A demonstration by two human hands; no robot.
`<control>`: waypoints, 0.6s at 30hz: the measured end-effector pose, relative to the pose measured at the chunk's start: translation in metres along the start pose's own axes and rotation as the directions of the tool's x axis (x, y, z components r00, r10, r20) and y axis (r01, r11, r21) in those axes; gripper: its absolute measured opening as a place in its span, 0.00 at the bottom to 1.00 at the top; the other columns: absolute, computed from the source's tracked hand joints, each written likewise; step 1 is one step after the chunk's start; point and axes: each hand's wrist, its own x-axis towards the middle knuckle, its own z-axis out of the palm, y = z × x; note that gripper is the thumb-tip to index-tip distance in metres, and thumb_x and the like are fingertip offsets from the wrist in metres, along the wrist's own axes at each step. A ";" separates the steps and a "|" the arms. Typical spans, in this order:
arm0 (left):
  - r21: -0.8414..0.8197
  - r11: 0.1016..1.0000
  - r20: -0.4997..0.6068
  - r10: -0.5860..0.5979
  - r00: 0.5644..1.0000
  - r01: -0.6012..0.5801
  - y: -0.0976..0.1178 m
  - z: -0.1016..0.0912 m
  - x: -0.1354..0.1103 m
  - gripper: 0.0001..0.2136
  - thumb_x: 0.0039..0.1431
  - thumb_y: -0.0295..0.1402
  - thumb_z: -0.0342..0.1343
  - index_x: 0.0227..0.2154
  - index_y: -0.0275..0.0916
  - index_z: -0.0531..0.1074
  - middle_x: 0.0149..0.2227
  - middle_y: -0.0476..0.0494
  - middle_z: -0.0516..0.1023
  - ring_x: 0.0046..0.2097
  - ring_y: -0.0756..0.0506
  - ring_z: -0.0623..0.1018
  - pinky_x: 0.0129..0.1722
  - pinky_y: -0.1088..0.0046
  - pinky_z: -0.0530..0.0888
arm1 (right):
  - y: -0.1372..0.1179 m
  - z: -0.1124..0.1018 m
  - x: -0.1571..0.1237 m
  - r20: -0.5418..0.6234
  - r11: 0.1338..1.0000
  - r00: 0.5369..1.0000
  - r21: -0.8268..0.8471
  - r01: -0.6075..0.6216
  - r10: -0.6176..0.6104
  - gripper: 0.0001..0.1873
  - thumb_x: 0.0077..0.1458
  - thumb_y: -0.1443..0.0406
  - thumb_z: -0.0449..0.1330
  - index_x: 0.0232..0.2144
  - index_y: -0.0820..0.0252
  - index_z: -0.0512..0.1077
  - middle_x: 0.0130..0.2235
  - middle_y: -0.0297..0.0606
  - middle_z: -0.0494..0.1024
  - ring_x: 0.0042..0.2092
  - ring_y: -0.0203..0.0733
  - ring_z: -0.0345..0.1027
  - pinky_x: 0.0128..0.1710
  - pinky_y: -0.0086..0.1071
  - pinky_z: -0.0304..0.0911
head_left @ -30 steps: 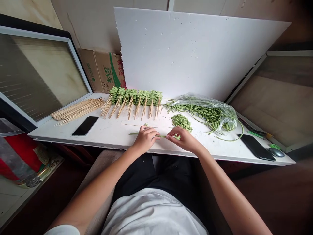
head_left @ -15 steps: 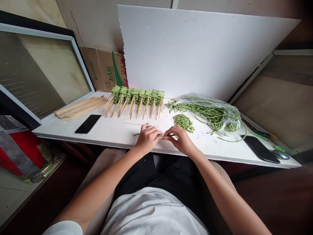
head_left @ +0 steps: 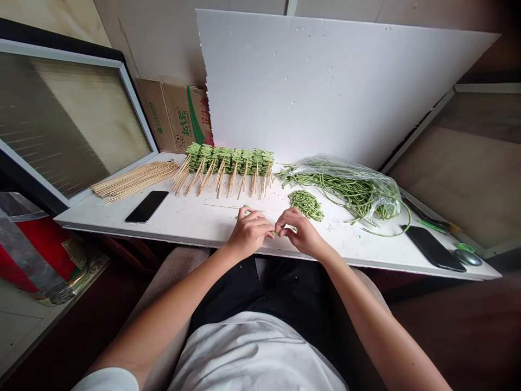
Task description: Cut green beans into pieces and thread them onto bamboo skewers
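Observation:
My left hand and my right hand meet over the front of the white table, fingertips almost touching. Both pinch a short length of green bean, mostly covered by the fingers. Behind my left hand lies a single thin bamboo skewer, with a bit of green beside my fingertips. A pile of short bean pieces sits just beyond my right hand. Farther back stands a row of stacked bean skewers, their bare stick ends pointing towards me.
Loose bamboo skewers and a phone lie on the left. At the right are long green beans in a clear plastic bag, another dark phone and a computer mouse. A white foam board leans behind.
The bean's long end that stuck out left of my left hand no longer shows. My hands have shifted slightly, and the bean between them is tilted now.

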 end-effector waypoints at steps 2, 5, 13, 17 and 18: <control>0.004 1.000 0.011 0.015 1.000 -0.015 0.001 0.001 0.000 0.15 0.69 0.24 0.55 0.29 0.45 0.81 0.33 0.50 0.86 0.43 0.44 0.80 0.58 0.54 0.61 | 0.004 -0.003 0.000 0.017 1.000 1.000 0.011 -0.011 0.010 0.08 0.65 0.67 0.62 0.34 0.53 0.80 0.36 0.42 0.80 0.47 0.52 0.67 0.52 0.46 0.63; 0.010 0.999 0.017 0.035 0.999 -0.035 0.001 0.002 0.001 0.14 0.68 0.24 0.56 0.29 0.45 0.80 0.32 0.51 0.86 0.43 0.43 0.79 0.58 0.53 0.61 | 0.008 -0.004 -0.001 0.032 1.000 0.999 0.005 -0.015 0.015 0.07 0.65 0.66 0.63 0.34 0.53 0.80 0.36 0.42 0.81 0.48 0.53 0.68 0.52 0.46 0.63; 0.020 1.000 0.020 0.020 1.000 -0.020 0.003 0.001 0.002 0.15 0.65 0.21 0.56 0.28 0.45 0.81 0.32 0.50 0.85 0.45 0.42 0.78 0.56 0.52 0.61 | -0.002 -0.006 0.001 0.030 0.996 0.999 -0.081 0.029 -0.026 0.10 0.64 0.71 0.60 0.35 0.53 0.79 0.37 0.42 0.80 0.47 0.53 0.66 0.52 0.47 0.63; 0.029 1.000 0.014 0.005 1.000 -0.005 0.005 -0.003 0.003 0.14 0.66 0.23 0.57 0.27 0.45 0.81 0.31 0.49 0.85 0.46 0.40 0.78 0.56 0.51 0.61 | -0.004 -0.006 0.001 0.021 0.994 0.999 -0.102 0.030 -0.028 0.12 0.63 0.73 0.58 0.35 0.54 0.78 0.36 0.42 0.79 0.46 0.53 0.66 0.50 0.47 0.64; 0.035 0.999 0.008 0.007 1.000 -0.008 0.004 -0.004 0.003 0.14 0.65 0.23 0.57 0.27 0.45 0.81 0.31 0.49 0.85 0.46 0.40 0.78 0.55 0.51 0.62 | -0.002 -0.008 0.001 0.017 0.994 1.000 -0.108 0.023 -0.021 0.12 0.62 0.74 0.57 0.35 0.54 0.78 0.36 0.42 0.79 0.46 0.53 0.66 0.49 0.47 0.64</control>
